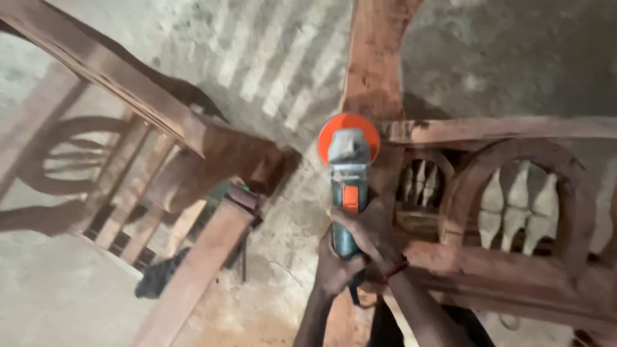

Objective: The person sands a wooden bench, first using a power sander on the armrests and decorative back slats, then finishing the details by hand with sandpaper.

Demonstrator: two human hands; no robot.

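Observation:
Both my hands grip an angle grinder [348,173] with a teal-grey body, an orange switch and a round orange disc at its far end. My right hand [367,230] wraps the body from the right. My left hand [334,270] holds its rear end from below. The disc sits at the joint where a reddish wooden post [376,58] meets the top rail [501,130] of a carved wooden frame with arched openings and pale turned spindles [517,205].
Another wooden frame [128,141] with slats and a round carved opening lies at the left, blurred. A plank [199,270] runs diagonally at lower left beside a dark object [157,277]. Dusty concrete floor [270,58] lies beneath.

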